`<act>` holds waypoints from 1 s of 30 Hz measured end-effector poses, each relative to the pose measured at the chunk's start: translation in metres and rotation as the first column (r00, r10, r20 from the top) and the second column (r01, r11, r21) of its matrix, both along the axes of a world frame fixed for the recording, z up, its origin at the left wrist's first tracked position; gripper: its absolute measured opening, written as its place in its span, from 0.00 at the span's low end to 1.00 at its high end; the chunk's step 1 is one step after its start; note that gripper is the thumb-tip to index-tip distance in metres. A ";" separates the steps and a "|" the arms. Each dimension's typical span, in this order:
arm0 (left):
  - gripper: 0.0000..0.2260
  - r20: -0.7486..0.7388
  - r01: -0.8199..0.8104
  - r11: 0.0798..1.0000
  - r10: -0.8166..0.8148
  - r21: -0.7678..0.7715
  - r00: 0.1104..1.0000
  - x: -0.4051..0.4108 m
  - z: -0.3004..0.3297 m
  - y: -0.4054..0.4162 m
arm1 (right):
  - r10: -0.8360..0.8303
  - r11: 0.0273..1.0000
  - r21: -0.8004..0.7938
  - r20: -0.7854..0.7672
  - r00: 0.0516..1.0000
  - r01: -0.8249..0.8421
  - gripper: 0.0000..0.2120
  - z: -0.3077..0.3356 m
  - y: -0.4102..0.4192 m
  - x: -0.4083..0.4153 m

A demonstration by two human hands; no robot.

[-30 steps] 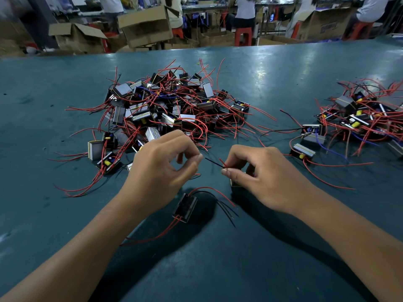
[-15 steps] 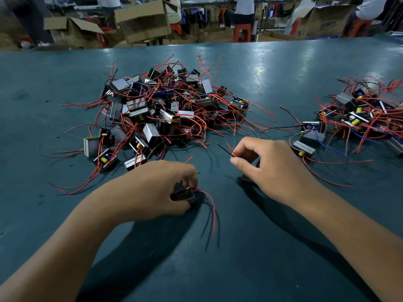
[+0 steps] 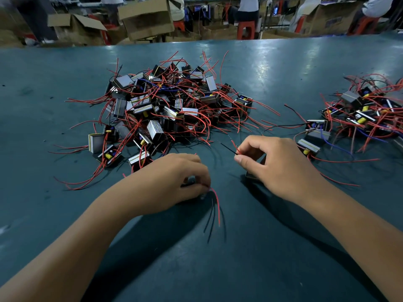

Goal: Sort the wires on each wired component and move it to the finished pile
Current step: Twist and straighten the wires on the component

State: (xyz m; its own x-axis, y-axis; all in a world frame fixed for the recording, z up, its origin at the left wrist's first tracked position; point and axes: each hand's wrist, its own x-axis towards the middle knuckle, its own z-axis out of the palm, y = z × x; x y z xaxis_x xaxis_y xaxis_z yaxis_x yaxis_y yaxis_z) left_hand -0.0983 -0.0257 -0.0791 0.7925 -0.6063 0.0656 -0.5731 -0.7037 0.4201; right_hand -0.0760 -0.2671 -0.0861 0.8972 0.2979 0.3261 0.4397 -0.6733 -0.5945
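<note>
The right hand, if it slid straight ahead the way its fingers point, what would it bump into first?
The right hand points up and to the left, pinching a red wire. Straight on, it would probably meet the loose red wires at the near edge of the big pile, though depth is hard to judge.

Bare table (image 3: 283, 68) between big pile (image 3: 165, 110) and right pile (image 3: 359, 114).

Two bare forearms, no sleeves, left hand (image 3: 174, 182), right hand (image 3: 281, 168)
</note>
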 end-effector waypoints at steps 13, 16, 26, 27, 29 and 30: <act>0.08 -0.065 -0.156 0.985 0.151 -0.069 0.986 0.005 -0.008 0.004 | 0.029 0.988 0.154 -0.263 0.964 0.013 0.09 0.004 -0.014 0.012; 0.11 -0.044 -0.142 0.989 0.141 -0.038 0.989 0.004 -0.005 0.003 | 0.027 0.979 0.200 -0.301 0.953 0.036 0.10 0.004 -0.015 0.013; 0.07 0.016 -0.131 0.991 0.132 -0.038 0.991 0.005 -0.005 0.002 | 0.100 0.989 0.140 -0.343 0.934 -0.054 0.04 0.009 -0.019 0.013; 0.06 0.017 -0.141 0.989 0.142 -0.036 0.990 0.005 -0.005 0.002 | 0.119 0.986 0.150 -0.349 0.930 -0.070 0.04 0.009 -0.020 0.013; 0.06 0.013 -0.158 0.987 0.159 -0.033 0.987 0.006 -0.006 0.003 | 0.153 0.981 0.166 -0.345 0.926 -0.100 0.04 0.010 -0.021 0.014; 0.06 0.012 -0.166 0.986 0.166 -0.032 0.986 0.006 -0.007 0.003 | 0.170 0.978 0.174 -0.342 0.924 -0.116 0.05 0.010 -0.022 0.014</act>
State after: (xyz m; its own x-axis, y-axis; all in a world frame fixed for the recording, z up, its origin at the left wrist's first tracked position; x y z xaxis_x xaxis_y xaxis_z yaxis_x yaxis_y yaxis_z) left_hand -0.0926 -0.0228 -0.0859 0.8809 -0.4639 0.0938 -0.4554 -0.7766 0.4354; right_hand -0.0616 -0.2888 -0.0763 0.9133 0.4046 0.0467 0.2682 -0.5112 -0.8165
